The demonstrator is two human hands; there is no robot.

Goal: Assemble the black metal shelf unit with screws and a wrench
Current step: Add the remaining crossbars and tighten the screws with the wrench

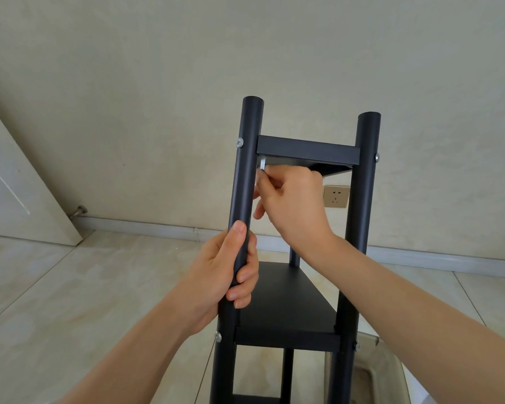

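The black metal shelf unit (306, 150) stands upright in front of me, with two round front posts and flat shelves between them. My left hand (225, 272) grips the left post (245, 182) at mid height. My right hand (292, 199) reaches in under the top shelf and pinches a small silver wrench (262, 164) held against the inner side of the left post. A silver screw head (239, 142) shows on the outer side of that post, level with the top shelf. Another screw (376, 156) sits on the right post (365, 182).
A middle shelf (286, 304) is fixed lower down, with screws at both posts. Behind stands a beige wall with a socket (336, 196) and a baseboard. A white door (15, 182) leans in at the left. A clear plastic bin (373, 374) sits at the lower right on the tiled floor.
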